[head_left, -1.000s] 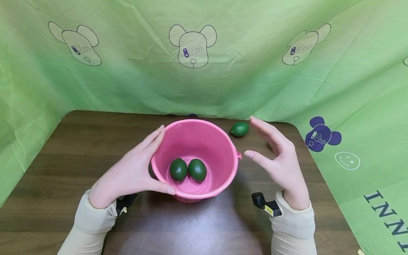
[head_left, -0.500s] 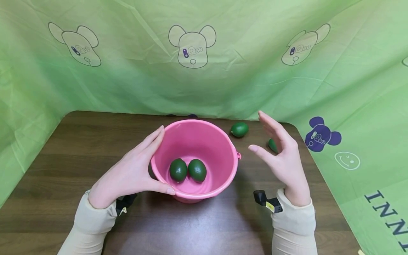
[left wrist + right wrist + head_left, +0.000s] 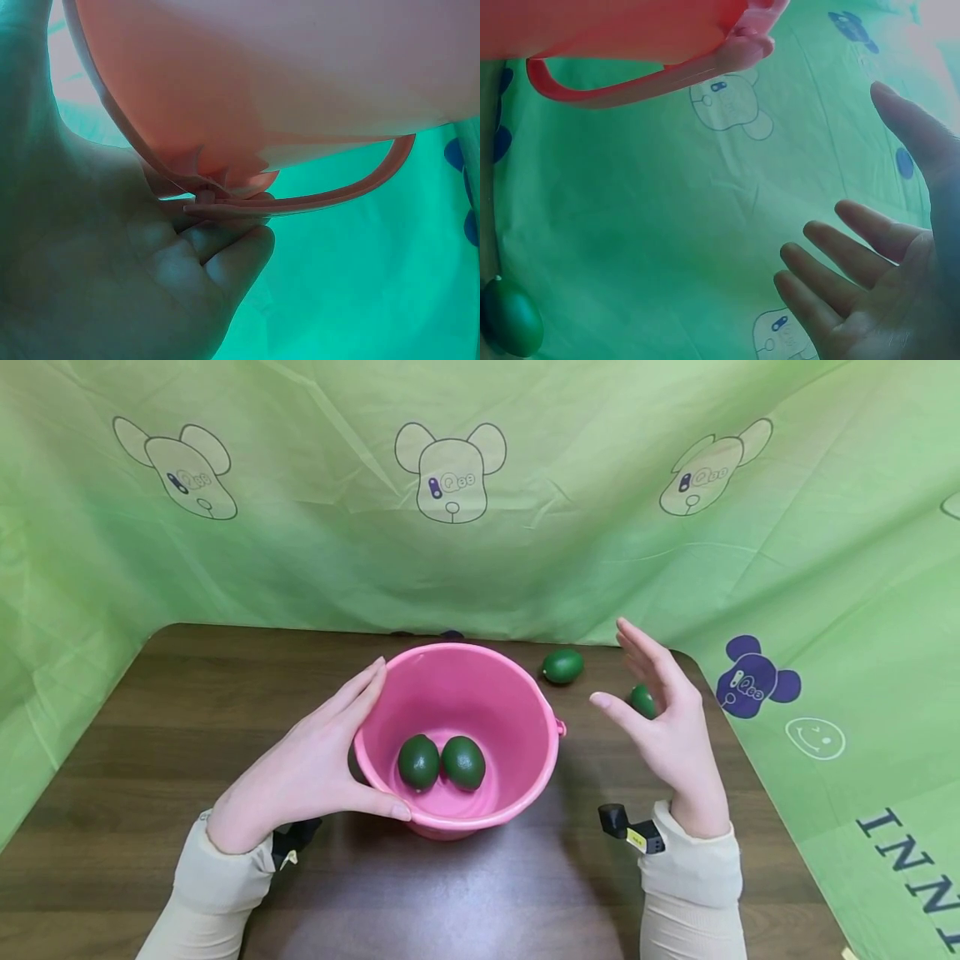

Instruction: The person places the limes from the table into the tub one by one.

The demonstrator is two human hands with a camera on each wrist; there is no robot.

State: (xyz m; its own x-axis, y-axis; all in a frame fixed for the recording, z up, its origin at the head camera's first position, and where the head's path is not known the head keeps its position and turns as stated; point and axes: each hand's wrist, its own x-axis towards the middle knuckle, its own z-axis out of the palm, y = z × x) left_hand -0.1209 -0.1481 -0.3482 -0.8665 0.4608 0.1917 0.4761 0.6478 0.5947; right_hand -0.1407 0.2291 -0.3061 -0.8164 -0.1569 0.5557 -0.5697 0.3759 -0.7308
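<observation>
A pink bucket [image 3: 517,727] stands on the table with two dark green limes [image 3: 418,762] side by side at its bottom. My left hand [image 3: 307,760] holds the bucket's left side, thumb over the near rim and fingers along the far left. Its fingers meet the bucket by the handle pivot in the left wrist view. Apart from the bucket, my right hand [image 3: 663,727] hovers to the right, fingers spread and holding nothing. Behind that hand a lime [image 3: 642,701] shows partly. Another lime [image 3: 562,666] lies at the back, right of the bucket.
A dark wooden table [image 3: 187,710] carries everything. Green printed cloth [image 3: 570,543] hangs behind it and along the sides. The bucket's handle [image 3: 622,94] hangs below the rim on the far side in the right wrist view.
My right hand has drawn away from the bucket to the right, uncovering part of the lime behind it. The left hand and the bucket stay in place.
</observation>
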